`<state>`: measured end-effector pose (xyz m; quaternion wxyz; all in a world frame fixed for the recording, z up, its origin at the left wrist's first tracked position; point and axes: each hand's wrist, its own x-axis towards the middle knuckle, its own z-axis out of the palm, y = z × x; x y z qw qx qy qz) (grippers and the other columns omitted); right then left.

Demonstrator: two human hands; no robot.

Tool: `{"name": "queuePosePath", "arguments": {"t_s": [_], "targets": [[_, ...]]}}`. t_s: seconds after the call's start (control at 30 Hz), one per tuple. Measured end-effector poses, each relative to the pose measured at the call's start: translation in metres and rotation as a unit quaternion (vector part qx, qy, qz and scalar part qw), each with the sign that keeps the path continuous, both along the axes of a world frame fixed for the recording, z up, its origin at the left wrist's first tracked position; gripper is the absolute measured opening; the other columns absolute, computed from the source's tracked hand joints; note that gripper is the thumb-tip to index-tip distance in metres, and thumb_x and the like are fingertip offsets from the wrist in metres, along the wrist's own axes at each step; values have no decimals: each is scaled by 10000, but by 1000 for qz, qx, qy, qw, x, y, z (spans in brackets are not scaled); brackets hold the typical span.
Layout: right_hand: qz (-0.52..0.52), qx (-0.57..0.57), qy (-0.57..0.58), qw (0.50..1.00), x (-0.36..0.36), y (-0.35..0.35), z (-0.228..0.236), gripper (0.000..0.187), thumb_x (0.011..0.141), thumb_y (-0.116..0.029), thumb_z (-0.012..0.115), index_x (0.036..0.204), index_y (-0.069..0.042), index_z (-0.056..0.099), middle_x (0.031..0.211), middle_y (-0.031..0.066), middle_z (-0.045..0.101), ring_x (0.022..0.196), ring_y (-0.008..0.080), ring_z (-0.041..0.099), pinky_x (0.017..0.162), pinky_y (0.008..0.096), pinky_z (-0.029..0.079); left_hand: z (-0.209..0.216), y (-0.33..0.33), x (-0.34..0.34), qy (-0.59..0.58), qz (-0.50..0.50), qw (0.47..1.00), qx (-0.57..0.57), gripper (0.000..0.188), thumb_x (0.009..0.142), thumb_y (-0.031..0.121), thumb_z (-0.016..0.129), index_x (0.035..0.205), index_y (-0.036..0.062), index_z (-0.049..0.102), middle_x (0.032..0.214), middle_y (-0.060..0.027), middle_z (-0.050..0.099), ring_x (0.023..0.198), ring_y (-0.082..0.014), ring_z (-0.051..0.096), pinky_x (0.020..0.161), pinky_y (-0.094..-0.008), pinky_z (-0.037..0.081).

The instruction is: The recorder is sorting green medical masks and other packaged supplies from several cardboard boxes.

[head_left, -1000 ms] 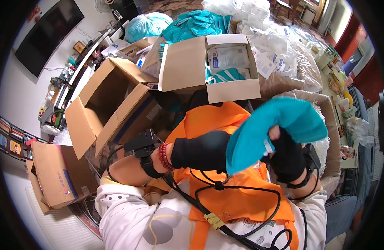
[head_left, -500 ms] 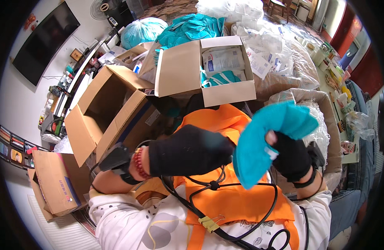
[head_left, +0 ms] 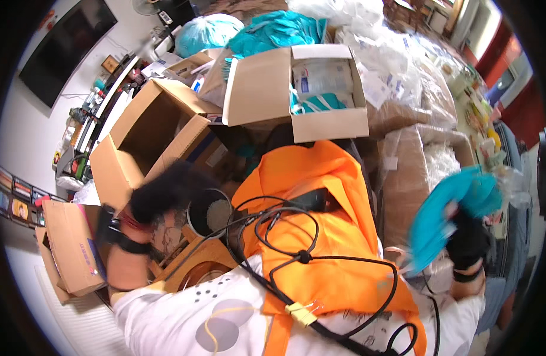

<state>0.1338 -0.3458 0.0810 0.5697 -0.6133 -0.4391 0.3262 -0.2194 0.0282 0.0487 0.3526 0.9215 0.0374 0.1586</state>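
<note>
My right hand (head_left: 470,240), in a black fingerless glove, grips a curved bundle of teal face masks (head_left: 442,207) at the right; motion blurs both. My left hand (head_left: 172,193), also gloved in black, is at the left, above a dark round bin (head_left: 193,218). Blur hides its fingers, and nothing can be made out in it. An orange apron (head_left: 338,261) covers my lap, with black cables across it. Ahead stands an open white box (head_left: 329,127) with teal masks and white packets inside.
An open cardboard box (head_left: 116,169) leans at the left, with another carton (head_left: 74,246) below it. Behind the white box lies a pile of teal masks (head_left: 279,32). A plastic-lined carton (head_left: 400,196) stands at the right. A wooden stool (head_left: 211,255) is by my left side.
My hands have moved apart. The right carried the teal masks to the right and lower; the left swung left, away from them and the apron.
</note>
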Motion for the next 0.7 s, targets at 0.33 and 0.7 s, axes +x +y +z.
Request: {"name": "queuePosePath", "arguments": {"t_s": [0.33, 0.7], "targets": [[-281, 36, -2, 959, 49, 18, -53, 307, 981, -231, 570, 1202, -17, 567, 1078, 3, 590, 975, 102, 550, 888, 284, 438, -156, 34, -69, 358, 210, 884, -215, 223, 868, 163, 574, 975, 8, 693, 918, -132, 691, 846, -235, 663, 761, -352, 517], [-242, 35, 14, 970, 16, 126, -54, 447, 933, -356, 632, 1232, -26, 586, 1202, 41, 580, 1109, 140, 506, 1012, 314, 364, -252, 73, -84, 308, 384, 855, 161, 282, 904, 201, 555, 1115, 19, 605, 1124, -196, 630, 1028, -392, 590, 873, -450, 479]]}}
